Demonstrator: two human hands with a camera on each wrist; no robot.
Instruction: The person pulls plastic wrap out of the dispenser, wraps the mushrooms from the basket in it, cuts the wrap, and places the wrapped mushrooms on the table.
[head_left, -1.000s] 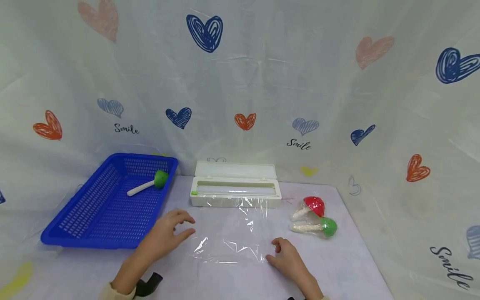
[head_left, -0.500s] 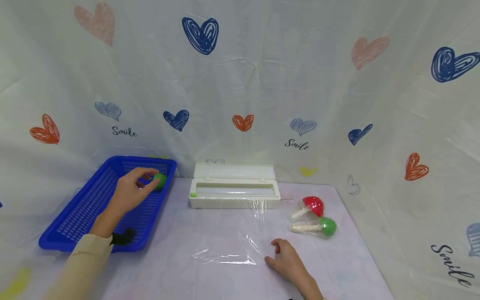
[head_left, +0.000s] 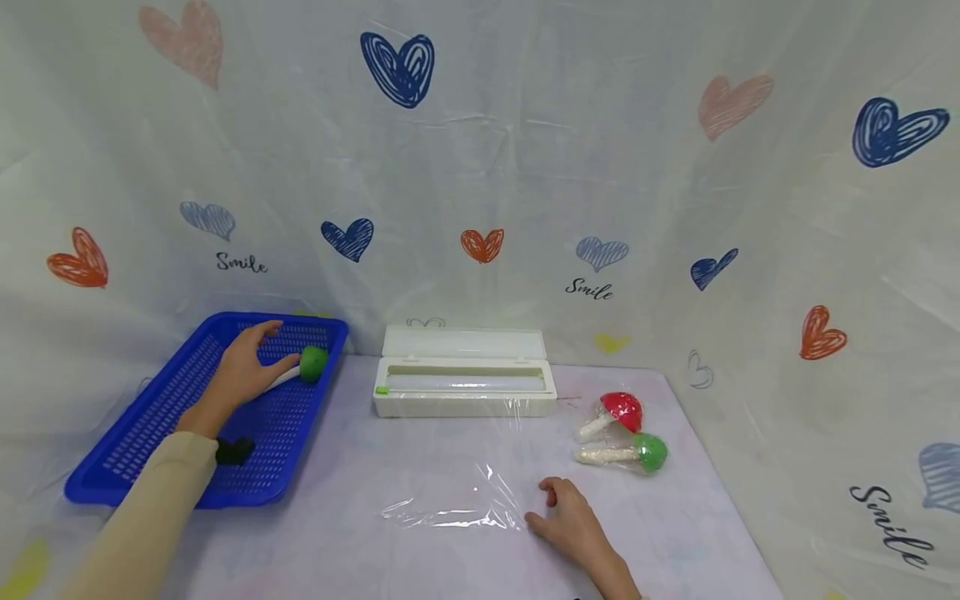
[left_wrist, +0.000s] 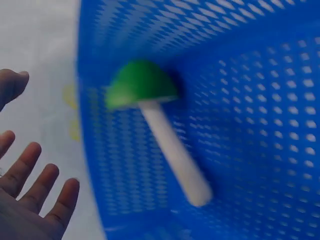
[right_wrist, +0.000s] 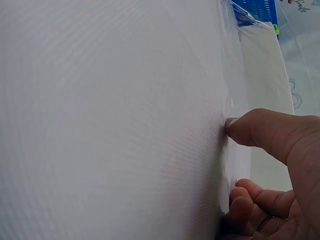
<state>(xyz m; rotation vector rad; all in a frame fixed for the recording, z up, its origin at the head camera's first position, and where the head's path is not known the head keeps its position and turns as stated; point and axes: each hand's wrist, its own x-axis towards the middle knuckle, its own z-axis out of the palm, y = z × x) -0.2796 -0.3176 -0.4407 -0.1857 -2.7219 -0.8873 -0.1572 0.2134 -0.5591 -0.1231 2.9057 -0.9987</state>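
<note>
In the head view my left hand [head_left: 243,367] hovers over the blue basket [head_left: 75,487], thumb and fingers spread apart. Its thumb overlaps the white stem of a toy mushroom with a green cap [head_left: 314,364]. The left wrist view shows the whole mushroom [left_wrist: 167,145] lying in the basket, nothing between the fingers. My right hand [head_left: 573,521] rests on the table at the right edge of a sheet of clear cling film [head_left: 457,512]. Its thumb [right_wrist: 260,127] presses at the film, away from the bent fingers.
A white cling film dispenser [head_left: 465,406] with its lid raised stands at the back, the film drawn out from it. To the right lie a film-wrapped red mushroom [head_left: 622,411] and a film-wrapped green mushroom [head_left: 651,452]. A heart-print curtain [head_left: 480,167] closes off the back.
My left hand has gone from beside the film up and left into the basket, reached the green cap, then shifted slightly left off it. My right hand stays at the film's edge.
</note>
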